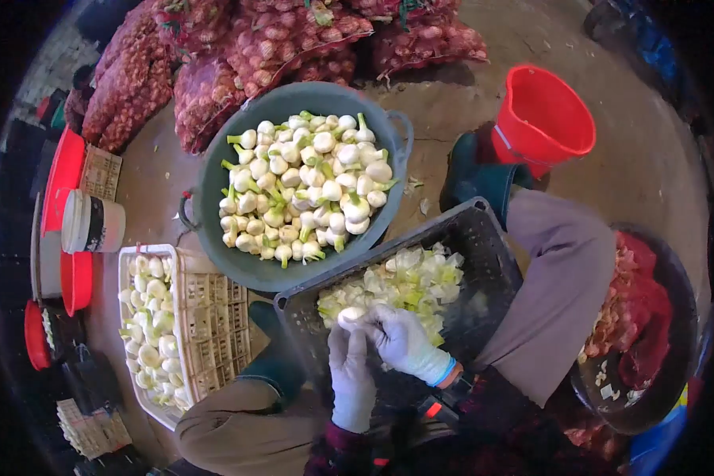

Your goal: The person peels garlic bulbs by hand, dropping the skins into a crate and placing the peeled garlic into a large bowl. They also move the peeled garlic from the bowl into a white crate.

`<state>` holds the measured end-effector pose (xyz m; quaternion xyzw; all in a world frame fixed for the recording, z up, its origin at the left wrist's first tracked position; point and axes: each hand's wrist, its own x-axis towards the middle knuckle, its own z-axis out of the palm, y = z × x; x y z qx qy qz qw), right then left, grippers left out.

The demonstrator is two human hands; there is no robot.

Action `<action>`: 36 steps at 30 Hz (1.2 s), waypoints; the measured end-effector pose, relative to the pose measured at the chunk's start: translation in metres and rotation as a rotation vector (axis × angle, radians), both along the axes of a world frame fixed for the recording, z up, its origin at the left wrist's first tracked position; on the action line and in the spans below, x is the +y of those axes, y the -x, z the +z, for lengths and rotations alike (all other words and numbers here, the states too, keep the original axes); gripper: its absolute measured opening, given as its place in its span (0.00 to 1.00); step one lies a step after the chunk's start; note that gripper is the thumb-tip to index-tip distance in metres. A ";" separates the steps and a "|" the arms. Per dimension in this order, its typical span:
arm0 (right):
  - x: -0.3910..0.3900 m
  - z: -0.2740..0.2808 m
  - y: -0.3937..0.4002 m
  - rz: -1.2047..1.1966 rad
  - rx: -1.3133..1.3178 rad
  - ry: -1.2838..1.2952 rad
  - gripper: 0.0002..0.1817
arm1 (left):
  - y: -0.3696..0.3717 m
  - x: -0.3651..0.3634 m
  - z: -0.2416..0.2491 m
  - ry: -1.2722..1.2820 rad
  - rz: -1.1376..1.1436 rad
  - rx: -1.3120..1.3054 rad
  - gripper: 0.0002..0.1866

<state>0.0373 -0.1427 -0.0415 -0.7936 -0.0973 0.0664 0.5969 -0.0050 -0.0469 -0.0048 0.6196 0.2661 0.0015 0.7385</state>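
A white garlic bulb [351, 316] is pinched between my two gloved hands above the black crate [484, 266]. My left hand [351, 385] holds it from below, fingers closed and pointing up. My right hand [408, 343] reaches in from the right, its fingertips closed at the bulb; they partly hide it. Beneath lie pale green and white garlic peelings [401, 287], heaped in the crate. Just beyond stands a large grey-green tub [222, 258] filled with white garlic bulbs [301, 182], many with short green stems.
On the left stands a white plastic basket [214, 309] of garlic. Mesh sacks [254, 47] of reddish bulbs are piled at the back. A red bucket [543, 119] stands behind my boot. A dark basin [674, 333] with red netting lies on the right.
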 end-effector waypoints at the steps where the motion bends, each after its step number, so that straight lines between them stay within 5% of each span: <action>1: -0.003 -0.002 -0.001 -0.004 0.062 0.002 0.09 | -0.001 0.000 -0.002 0.017 0.009 -0.004 0.19; 4: -0.007 -0.005 -0.004 -0.061 0.088 0.051 0.10 | -0.001 0.012 -0.009 0.195 -0.009 0.142 0.17; 6: -0.012 -0.025 -0.013 -0.343 0.150 0.008 0.10 | 0.006 0.019 -0.011 0.306 -0.017 0.186 0.16; 9: -0.038 -0.017 -0.033 -0.369 0.278 0.160 0.16 | 0.012 0.021 -0.002 0.412 0.031 0.151 0.16; 11: -0.044 -0.005 -0.028 -0.149 0.055 0.459 0.18 | 0.012 0.022 0.003 0.400 0.008 0.097 0.17; 14: -0.024 0.023 -0.002 0.027 0.250 0.047 0.20 | 0.010 0.014 0.007 0.246 0.001 0.034 0.16; 19: -0.004 0.027 0.004 -0.017 0.186 0.167 0.18 | 0.012 0.006 -0.019 -0.144 0.018 -0.118 0.18; 25: -0.003 0.011 0.003 -0.107 0.194 0.123 0.15 | 0.013 -0.002 -0.026 -0.232 -0.037 -0.043 0.18; 31: -0.004 0.013 -0.006 -0.089 0.111 0.080 0.10 | -0.002 0.006 -0.020 0.113 0.031 0.008 0.17; 36: -0.022 0.002 -0.036 -0.430 0.412 -0.296 0.12 | 0.003 0.028 -0.014 0.413 0.111 0.033 0.19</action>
